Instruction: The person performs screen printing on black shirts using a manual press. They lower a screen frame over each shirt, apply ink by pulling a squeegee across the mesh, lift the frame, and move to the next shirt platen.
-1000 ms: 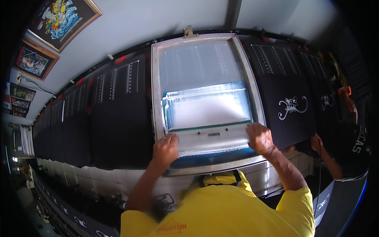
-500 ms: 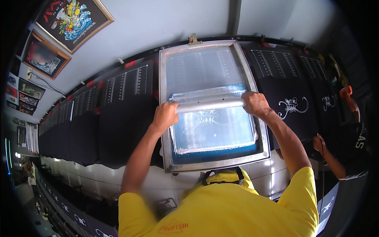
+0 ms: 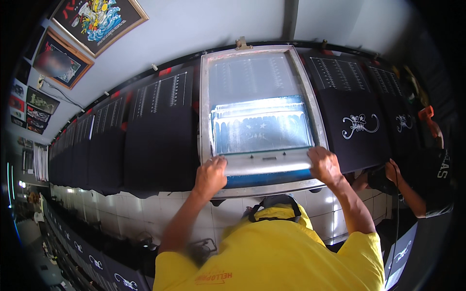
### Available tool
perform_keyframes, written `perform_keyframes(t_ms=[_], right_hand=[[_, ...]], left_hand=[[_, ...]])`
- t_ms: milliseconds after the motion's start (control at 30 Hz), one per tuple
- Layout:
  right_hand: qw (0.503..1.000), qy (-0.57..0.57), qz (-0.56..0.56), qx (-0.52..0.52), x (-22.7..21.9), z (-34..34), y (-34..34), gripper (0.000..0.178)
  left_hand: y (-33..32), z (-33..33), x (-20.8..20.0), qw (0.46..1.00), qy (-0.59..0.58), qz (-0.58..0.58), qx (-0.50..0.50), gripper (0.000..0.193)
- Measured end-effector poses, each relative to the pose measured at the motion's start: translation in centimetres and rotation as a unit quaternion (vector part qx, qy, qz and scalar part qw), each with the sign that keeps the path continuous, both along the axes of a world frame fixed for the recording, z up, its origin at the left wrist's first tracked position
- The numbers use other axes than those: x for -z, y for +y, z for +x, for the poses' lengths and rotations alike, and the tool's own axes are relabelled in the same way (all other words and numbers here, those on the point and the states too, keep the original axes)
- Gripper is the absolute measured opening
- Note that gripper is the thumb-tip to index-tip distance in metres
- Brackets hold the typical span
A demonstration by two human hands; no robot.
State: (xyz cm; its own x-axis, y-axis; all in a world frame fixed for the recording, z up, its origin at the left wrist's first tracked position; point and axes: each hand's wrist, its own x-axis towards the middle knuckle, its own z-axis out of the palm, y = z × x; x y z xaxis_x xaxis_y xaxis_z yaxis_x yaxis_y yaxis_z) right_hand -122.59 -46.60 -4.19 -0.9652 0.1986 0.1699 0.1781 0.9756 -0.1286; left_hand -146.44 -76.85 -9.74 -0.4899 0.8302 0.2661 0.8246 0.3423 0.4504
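Observation:
A metal-framed printing screen [image 3: 252, 72] lies flat on the long table, over a black shirt. Both my hands grip a long metal squeegee [image 3: 267, 165] that lies across the near part of the screen. My left hand [image 3: 209, 175] holds its left end and my right hand [image 3: 324, 165] its right end. White ink streaks cover the mesh [image 3: 262, 128] just beyond the squeegee. I wear a yellow shirt.
Black shirts lie in a row along the table: unprinted ones [image 3: 160, 140] to the left, ones with a white scorpion print [image 3: 359, 123] to the right. Another person [image 3: 427, 179] in black crouches at the right. Framed pictures [image 3: 94, 17] hang on the wall.
The squeegee and both hands were near me, went to the middle of the screen, and are now back at its near edge, leaving white ink streaks on the mesh.

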Motion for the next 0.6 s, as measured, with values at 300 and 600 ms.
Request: perform_keyframes(t_ms=[300,600], right_hand=[[1.0,-0.002,0.017,-0.009,2.1,-1.4,-0.4,0.029],[0.999,-0.042,0.019,-0.025,3.5,-10.7,7.3,0.041]], left_hand=[[-0.7,0.5,5.2,0.999,0.045,0.007,-0.01,0.035],[7.1,-9.6,6.3,0.996,0.07,0.053,0.002,0.017]])
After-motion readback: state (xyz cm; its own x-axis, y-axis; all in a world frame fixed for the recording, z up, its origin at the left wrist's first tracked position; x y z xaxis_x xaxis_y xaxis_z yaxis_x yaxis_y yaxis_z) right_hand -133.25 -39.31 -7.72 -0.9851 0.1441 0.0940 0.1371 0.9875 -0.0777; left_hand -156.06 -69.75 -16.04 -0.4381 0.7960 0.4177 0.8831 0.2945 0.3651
